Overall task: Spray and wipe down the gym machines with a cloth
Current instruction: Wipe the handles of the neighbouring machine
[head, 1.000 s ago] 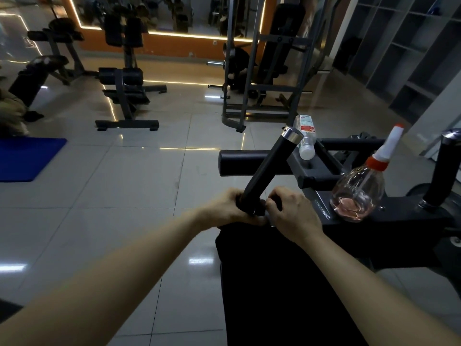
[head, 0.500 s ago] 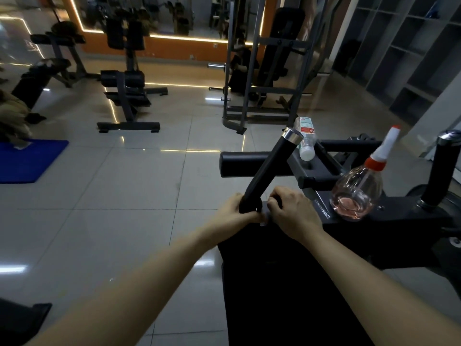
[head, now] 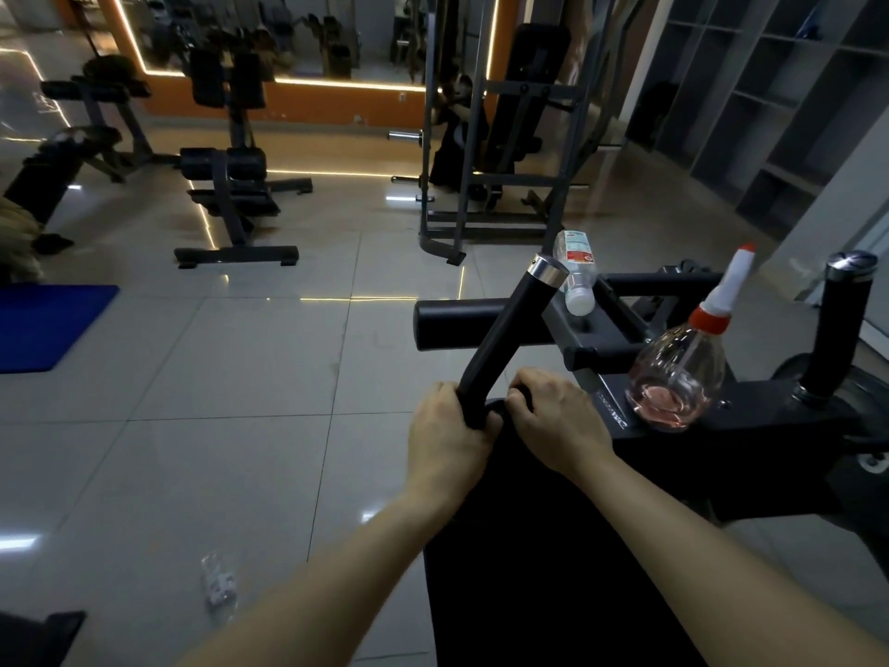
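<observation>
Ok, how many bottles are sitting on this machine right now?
2. A clear water bottle lies tilted on the frame behind the angled handle; a round spray bottle with pink liquid stands on the frame further right. Others may be hidden.

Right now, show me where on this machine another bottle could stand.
Free: the flat frame between the spray bottle and the right upright handle; the black pad at the near end. Crowded: the base of the slanted handle, which the left hand and right hand clasp, and the cross tubes around the water bottle.
</observation>
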Motion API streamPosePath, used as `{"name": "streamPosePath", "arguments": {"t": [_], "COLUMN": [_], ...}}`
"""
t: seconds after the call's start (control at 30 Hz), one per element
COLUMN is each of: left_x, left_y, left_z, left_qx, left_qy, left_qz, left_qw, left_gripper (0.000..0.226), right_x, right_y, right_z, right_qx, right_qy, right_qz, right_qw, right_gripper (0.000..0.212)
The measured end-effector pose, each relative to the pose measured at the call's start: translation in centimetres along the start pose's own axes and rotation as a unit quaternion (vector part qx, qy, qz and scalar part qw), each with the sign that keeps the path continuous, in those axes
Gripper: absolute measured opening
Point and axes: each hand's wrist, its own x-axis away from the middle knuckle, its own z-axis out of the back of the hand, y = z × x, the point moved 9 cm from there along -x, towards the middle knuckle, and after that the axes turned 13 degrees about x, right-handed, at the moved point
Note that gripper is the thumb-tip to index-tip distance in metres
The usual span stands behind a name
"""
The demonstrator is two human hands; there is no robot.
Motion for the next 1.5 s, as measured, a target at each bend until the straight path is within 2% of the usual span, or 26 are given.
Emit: {"name": "streamPosePath", "arguments": {"t": [0.07, 0.1, 0.17, 0.3, 0.37, 0.43, 0.53, 0.6, 0.73, 0.87, 1.03, 1.13, 1.33, 1.4, 1.5], "left_x": [0.1, -0.1, -0.8, -2.4, -2.7, -2.4, -0.7, 0.1, -1.4, -3.0, -4.3, -5.4, -6.3, -6.1, -4.9], "left_y": [-0.2, -0.5, -1.1, 0.0, 0.4, 0.2, -1.3, -1.5, -1.2, -0.7, -0.9, -1.2, -1.4, -1.7, -2.0], "left_z": [0.0, -0.1, -1.0, -1.7, -2.0, -2.1, -1.2, -0.5, 1.0, 1.1, 1.3, 0.6, -2.3, -2.8, -1.3], "left_qx": [0.04, 0.086, 0.168, 0.167, 0.167, 0.167, 0.124, 0.101, 0.082, 0.023, 0.075, 0.116, 0.141, 0.176, 0.216], "left_qy": [0.035, 0.021, -0.073, -0.316, -0.363, -0.33, -0.201, -0.174, -0.264, -0.385, -0.441, -0.445, -0.342, -0.317, -0.308], "left_qz": [0.02, 0.035, 0.071, 0.051, 0.031, 0.009, -0.017, -0.071, -0.111, -0.161, -0.149, -0.093, -0.023, 0.02, 0.012], "left_qw": [0.998, 0.995, 0.981, 0.933, 0.916, 0.929, 0.972, 0.977, 0.955, 0.909, 0.882, 0.883, 0.929, 0.932, 0.927], "left_gripper": [0.014, 0.012, 0.015, 0.03, 0.03, 0.026, 0.022, 0.015, 0.03, 0.02, 0.034, 0.036, 0.042, 0.035, 0.042], "right_x": [0.1, 0.1, 0.1, 0.2, 0.2, 0.1, 0.3, 0.4, 0.5, 0.8, 0.9, 1.0, 1.9, 2.3, 3.1], "right_y": [-0.1, -0.1, -0.1, 0.2, 0.3, 0.4, 0.5, 0.5, 0.6, 0.3, 0.5, 0.3, 0.0, -0.5, -1.5], "right_z": [0.0, 0.0, 0.1, 0.2, 0.2, 0.1, 0.0, 0.1, 0.2, 0.3, 0.5, 0.3, 0.3, 0.2, 0.3], "right_qx": [-0.003, -0.005, -0.01, -0.016, -0.019, -0.018, -0.018, -0.017, -0.018, -0.01, 0.015, 0.016, 0.013, 0.005, -0.003], "right_qy": [-0.001, -0.002, -0.006, -0.013, -0.011, -0.01, -0.003, -0.001, -0.006, 0.005, 0.019, 0.019, 0.048, 0.047, 0.035], "right_qz": [0.003, 0.003, 0.0, -0.008, -0.012, -0.015, -0.03, -0.041, -0.067, -0.08, -0.117, -0.132, -0.185, -0.199, -0.179], "right_qw": [1.0, 1.0, 1.0, 1.0, 1.0, 1.0, 0.999, 0.999, 0.998, 0.997, 0.993, 0.991, 0.981, 0.979, 0.983], "right_gripper": [0.02, 0.021, 0.025, 0.023, 0.019, 0.019, 0.019, 0.018, 0.017, 0.017, 0.019, 0.019, 0.023, 0.019, 0.019]}}
